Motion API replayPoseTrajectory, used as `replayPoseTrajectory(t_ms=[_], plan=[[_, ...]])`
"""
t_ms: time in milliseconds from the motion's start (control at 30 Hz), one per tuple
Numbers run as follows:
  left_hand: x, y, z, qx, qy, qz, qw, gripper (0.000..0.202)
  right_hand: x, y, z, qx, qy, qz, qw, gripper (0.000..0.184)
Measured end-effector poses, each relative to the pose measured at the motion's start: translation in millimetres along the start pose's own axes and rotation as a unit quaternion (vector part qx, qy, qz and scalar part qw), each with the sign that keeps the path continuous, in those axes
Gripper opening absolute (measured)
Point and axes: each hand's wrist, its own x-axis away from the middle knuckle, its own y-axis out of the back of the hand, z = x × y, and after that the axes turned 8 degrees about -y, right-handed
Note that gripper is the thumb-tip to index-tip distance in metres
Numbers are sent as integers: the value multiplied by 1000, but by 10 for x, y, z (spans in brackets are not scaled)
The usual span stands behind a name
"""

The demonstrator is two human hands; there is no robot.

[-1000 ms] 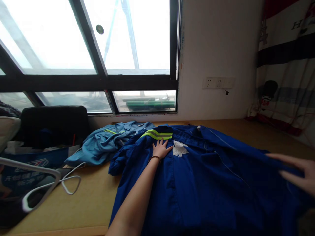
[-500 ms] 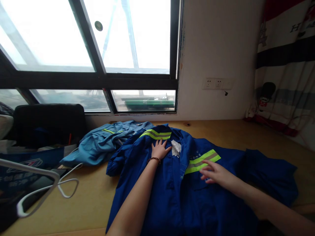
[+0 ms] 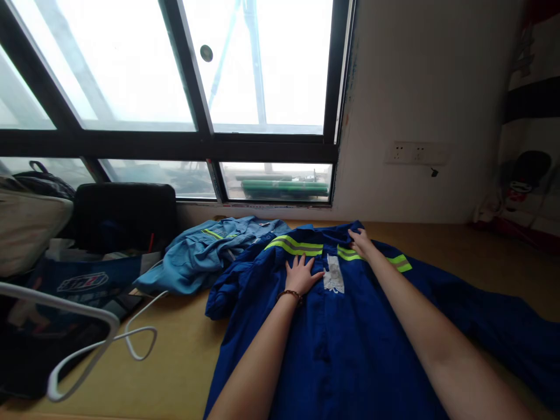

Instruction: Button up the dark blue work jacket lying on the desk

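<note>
A dark blue work jacket [image 3: 363,338] with yellow-green reflective bands lies spread out, its collar toward the wall. My left hand [image 3: 301,275] rests flat on its left front, fingers spread, just under the band. Near the collar, my right hand [image 3: 359,242] has its fingers closed on the cloth of the right side; the fingertips are partly hidden. Between the hands a white tag [image 3: 333,275] shows along the front opening. One sleeve stretches off to the right, and the other is bunched at the left.
A light blue garment [image 3: 192,256] lies crumpled left of the jacket on the yellowish tabletop [image 3: 175,350]. A white cable or bent rod [image 3: 105,318], a printed bag [image 3: 91,283] and a black chair-like back [image 3: 126,213] are at the left. Behind are a window and a wall socket [image 3: 409,153].
My right hand has moved up and inward from the chest band to the collar area and closed on cloth. The right front has shifted, showing more tag. My left hand stays flat.
</note>
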Motion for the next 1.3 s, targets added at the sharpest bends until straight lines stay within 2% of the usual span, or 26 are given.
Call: replayPoseTrajectory(t_ms=[67,167,233,367,500,600,700,867,1000,1100,1167,1300], plan=[[-3,-6,11,3,-3,-2,1000,72,12,-166,-73,12,15,44,999,44],[1,3,5,4,-1,5,1000,72,202,-384,-231,76,58,67,993,49],[17,23,-17,2,2,17,1000,72,319,-462,-292,124,79,74,986,46],[82,69,-82,-2,12,31,999,70,466,-514,-273,221,63,66,971,38],[151,68,-121,-5,22,30,999,69,742,-525,-294,272,42,61,959,47],[195,37,-135,-8,18,18,1000,70,1008,-505,-394,293,108,48,949,53],[253,19,-162,-12,17,11,1000,71,1151,-475,-473,311,171,43,934,53],[306,108,-200,-15,12,47,999,68,1099,-449,-484,295,190,36,936,51],[151,198,-202,-14,-3,67,998,61,965,-365,-470,245,220,57,943,47],[-29,151,-237,24,26,4,999,43,883,-277,-470,183,209,47,959,32],[-117,71,-264,58,34,-45,997,32,855,-238,-476,157,185,34,969,28],[-182,-69,-257,106,12,-81,991,17,851,-221,-482,151,165,28,974,23]])
